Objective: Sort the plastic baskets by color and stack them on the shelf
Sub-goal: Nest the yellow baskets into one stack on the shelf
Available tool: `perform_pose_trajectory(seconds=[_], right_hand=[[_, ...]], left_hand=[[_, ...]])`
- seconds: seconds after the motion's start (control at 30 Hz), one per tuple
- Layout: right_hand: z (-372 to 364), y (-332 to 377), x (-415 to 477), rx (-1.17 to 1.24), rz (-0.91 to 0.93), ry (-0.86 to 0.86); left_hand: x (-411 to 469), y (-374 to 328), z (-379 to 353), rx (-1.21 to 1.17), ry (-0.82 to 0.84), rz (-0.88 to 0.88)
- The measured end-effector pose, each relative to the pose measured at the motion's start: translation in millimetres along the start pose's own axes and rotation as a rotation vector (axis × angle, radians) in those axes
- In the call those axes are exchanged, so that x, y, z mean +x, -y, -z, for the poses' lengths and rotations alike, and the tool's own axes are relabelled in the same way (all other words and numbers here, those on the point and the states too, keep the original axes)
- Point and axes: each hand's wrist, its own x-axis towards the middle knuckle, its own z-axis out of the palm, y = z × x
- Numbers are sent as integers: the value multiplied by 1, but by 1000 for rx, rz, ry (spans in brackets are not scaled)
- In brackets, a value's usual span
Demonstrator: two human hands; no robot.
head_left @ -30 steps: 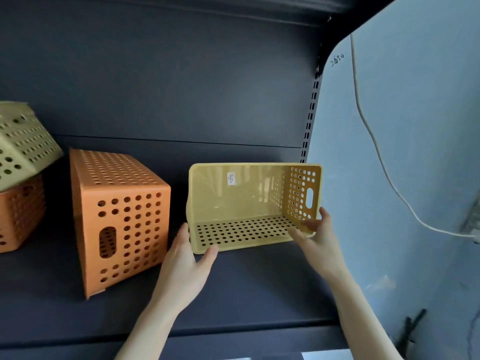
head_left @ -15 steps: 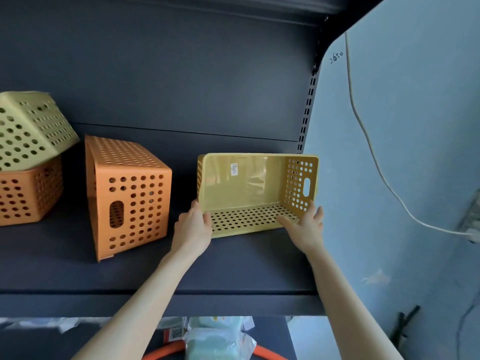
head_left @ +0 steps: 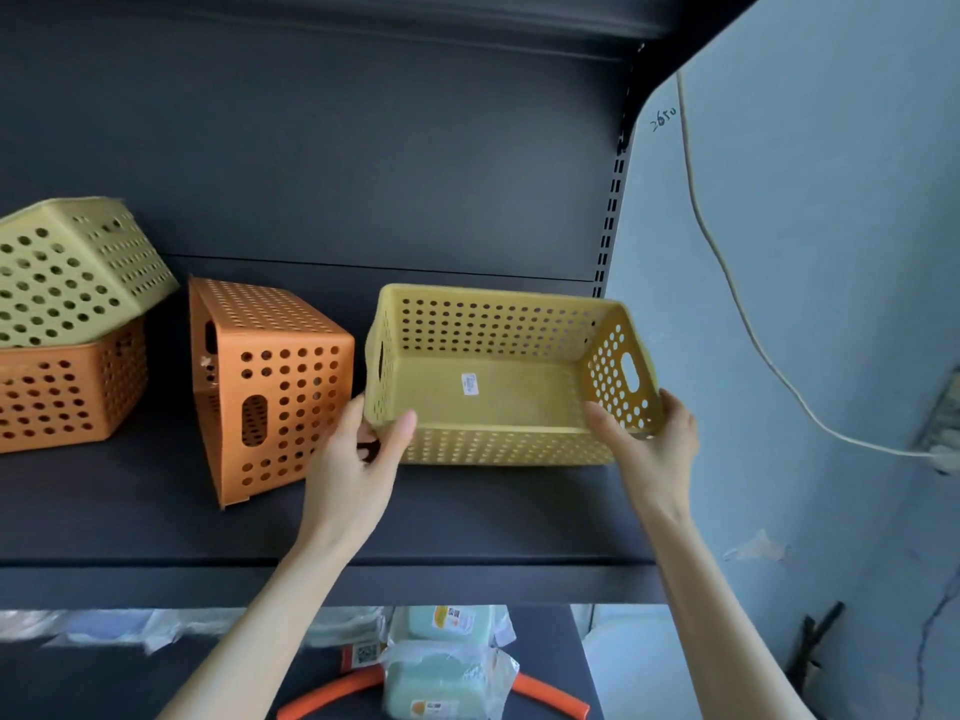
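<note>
Counted four perforated baskets on the dark shelf [head_left: 156,511]: two orange, two yellow. Held one yellow basket [head_left: 511,376] at the shelf's right end, mouth up: left hand [head_left: 358,459] clasped on its near left corner, right hand [head_left: 649,439] gripping its right end wall. Saw an orange basket on its side [head_left: 270,387] just beside it. Further left, found a pale yellow basket [head_left: 72,272] tilted atop an orange basket [head_left: 62,392].

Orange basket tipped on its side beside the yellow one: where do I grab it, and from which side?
Judging by its pose, take the orange basket by the oval handle slot in the end wall facing you, coming from the front of the shelf. Its open mouth faces left, away from the yellow basket, so a second hand could probably hook the left rim.
</note>
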Motion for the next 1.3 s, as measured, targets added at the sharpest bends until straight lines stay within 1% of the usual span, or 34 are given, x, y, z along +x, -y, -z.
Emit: perform_pose_trajectory(seconds=[0.1, 0.2, 0.3, 0.43, 0.67, 0.9, 1.0, 1.1, 1.3], right_hand=[[18, 9, -16, 176, -19, 41], [31, 14, -29, 312, -18, 150], [36, 14, -42, 334, 26, 205], [35, 15, -57, 333, 63, 236], [36, 33, -75, 387, 122, 215], [37, 57, -112, 418, 150, 79], [27, 77, -142, 439, 169, 61], [3, 101, -180, 484, 177, 66], [-85, 144, -267, 516, 136, 113]], left_hand=[[-14, 2, 0, -117, 13, 18], [-27, -2, -1, -218, -12, 38], [-33, -9, 4, -235, -57, 11], [-36, -10, 16, -213, -65, -12], [-50, -15, 36, -191, -89, -39], [-69, -26, 66, -206, -147, -110], [-78, -25, 95, -224, -188, -129], [-84, -12, 141, -207, -219, -161], [-86, 30, 267, -162, -210, -150]])
